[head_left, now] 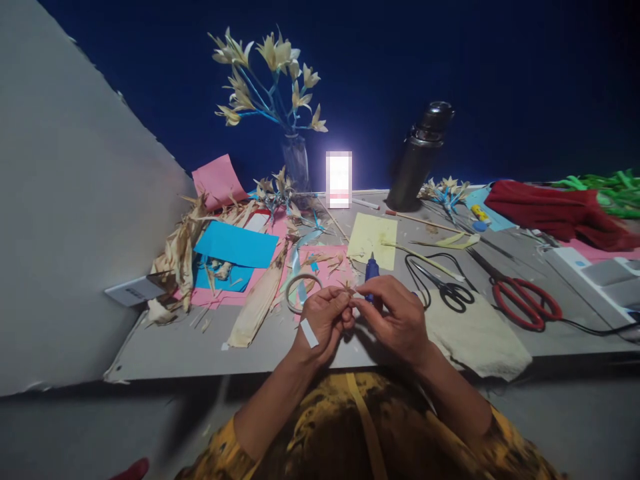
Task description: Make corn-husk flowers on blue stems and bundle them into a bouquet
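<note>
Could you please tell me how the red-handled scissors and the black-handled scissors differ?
The red-handled scissors look clearly larger than the black-handled scissors. The red-handled pair has dark blades, while the black-handled pair has silvery ones. The black-handled pair lies nearer the right hand; the red-handled pair lies farther to the right. Both lie on the table with their blades pointing away from the person.

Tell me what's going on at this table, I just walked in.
A person is working with both hands together over the near part of the table. The left hand pinches a tiny piece, too small to make out, and the right hand is close up against it. A pale ring lies beside the left hand; a vase of pale flowers stands at the back.
</note>
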`<state>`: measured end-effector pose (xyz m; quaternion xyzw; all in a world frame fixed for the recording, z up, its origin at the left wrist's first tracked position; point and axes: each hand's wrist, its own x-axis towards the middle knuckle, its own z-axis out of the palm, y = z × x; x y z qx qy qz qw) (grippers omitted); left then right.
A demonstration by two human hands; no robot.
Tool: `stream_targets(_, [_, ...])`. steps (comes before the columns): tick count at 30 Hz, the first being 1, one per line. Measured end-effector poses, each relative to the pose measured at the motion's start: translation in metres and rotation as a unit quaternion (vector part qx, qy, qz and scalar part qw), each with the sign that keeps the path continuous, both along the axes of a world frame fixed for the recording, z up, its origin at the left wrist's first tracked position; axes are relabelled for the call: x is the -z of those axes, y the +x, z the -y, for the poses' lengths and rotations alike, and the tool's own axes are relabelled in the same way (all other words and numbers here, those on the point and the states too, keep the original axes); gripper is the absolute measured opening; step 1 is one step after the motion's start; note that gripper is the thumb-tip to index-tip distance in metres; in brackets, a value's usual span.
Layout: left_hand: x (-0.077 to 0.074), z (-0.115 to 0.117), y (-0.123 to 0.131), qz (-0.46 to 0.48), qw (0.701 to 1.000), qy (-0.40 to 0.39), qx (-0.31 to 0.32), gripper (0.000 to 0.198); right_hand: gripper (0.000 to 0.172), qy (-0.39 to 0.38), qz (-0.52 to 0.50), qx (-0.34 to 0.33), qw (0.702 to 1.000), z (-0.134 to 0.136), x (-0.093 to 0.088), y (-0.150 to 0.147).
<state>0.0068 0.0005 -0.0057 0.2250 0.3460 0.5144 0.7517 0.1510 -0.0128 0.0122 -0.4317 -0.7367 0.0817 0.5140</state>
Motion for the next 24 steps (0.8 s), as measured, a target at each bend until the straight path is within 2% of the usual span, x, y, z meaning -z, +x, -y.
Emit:
stream_targets(5, [0.0007, 0.0023, -0.0009, -0.039, 0.999, -0.007, 0.014, 0.031, 0.013, -0.012, 0.018, 0.002, 1.000, -0.0018, 0.0080, -0.0006])
stream_targets(10, [0.0007, 0.0028, -0.0027, -0.074, 0.997, -0.011, 0.007, 0.031, 0.014, -0.013, 0.062, -0.005, 0.998, -0.0031, 0.0081, 0.0037])
stream_targets(19, [-0.0031, 0.0018, -0.0001, -0.098, 0.995, 0.002, -0.012, 0.034, 0.013, -0.055, 0.009, -0.010, 0.998, -0.0010, 0.0068, 0.0013])
stream_targets(24, [-0.0016, 0.0026, -0.0005, -0.113, 0.993, 0.018, -0.014, 0.031, 0.011, -0.056, 0.015, -0.008, 0.998, -0.0016, 0.0090, 0.0011])
